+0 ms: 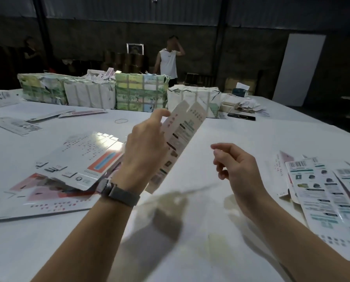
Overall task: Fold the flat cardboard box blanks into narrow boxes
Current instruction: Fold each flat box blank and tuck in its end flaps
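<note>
My left hand (pixel 144 147) holds a long, narrow white box blank (pixel 182 137) up above the white table (pixel 190 241), tilted with its top flaps pointing away from me. The blank carries small printed pictures and text along its face. My right hand (pixel 233 163) hovers to the right of the blank, apart from it, fingers loosely curled and holding nothing. A pile of flat printed blanks (pixel 322 192) with barcodes lies at the right. Larger flat printed sheets (pixel 68 169) with pink and red areas lie at the left.
Wrapped bundles of stock (pixel 100 92) stand in a row across the far side of the table. A rubber band (pixel 121 120) lies on the table beyond my left hand. A person in a white sleeveless top (pixel 168 60) stands behind the bundles. A dark phone-like object (pixel 241 117) lies at the far right.
</note>
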The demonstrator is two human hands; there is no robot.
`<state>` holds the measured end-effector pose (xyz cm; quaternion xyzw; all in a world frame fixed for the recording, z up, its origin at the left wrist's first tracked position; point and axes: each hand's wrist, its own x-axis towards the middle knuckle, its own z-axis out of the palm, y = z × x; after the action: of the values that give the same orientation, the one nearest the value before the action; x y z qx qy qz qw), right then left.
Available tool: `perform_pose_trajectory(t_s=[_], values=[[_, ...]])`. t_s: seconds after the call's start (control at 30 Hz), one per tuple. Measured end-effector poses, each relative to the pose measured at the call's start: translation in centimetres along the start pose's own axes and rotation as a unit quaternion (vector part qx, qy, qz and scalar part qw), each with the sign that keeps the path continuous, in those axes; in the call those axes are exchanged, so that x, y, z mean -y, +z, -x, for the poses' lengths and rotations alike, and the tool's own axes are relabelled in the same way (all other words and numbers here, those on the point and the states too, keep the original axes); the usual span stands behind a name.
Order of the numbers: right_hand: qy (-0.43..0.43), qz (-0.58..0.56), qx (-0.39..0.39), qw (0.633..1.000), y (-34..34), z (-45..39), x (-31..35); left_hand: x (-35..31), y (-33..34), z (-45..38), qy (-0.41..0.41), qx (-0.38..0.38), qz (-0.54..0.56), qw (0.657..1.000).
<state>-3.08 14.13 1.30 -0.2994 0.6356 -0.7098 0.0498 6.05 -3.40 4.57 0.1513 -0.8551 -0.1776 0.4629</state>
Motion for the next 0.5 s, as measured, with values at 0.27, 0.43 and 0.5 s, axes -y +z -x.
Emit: perform_pose_trajectory(t_s=[0.27, 0.43, 0.5], values=[[-0.074, 0.023, -0.021, 0.997, -0.9, -0.1, 1.4, -4.0, 2.4, 2.6, -0.186, 0.252, 0.469, 0.826], [-0.043, -0.005, 0.010, 0.999, -0.4, 0.5, 1.4, -5.0, 2.5, 4.1, -0.187, 0.321, 0.623, 0.689], [-0.016, 0.005, -0.018, 1.000, -0.2, 0.7, 1.3, -5.2, 2.6, 4.3, -0.214, 0.351, 0.660, 0.629]])
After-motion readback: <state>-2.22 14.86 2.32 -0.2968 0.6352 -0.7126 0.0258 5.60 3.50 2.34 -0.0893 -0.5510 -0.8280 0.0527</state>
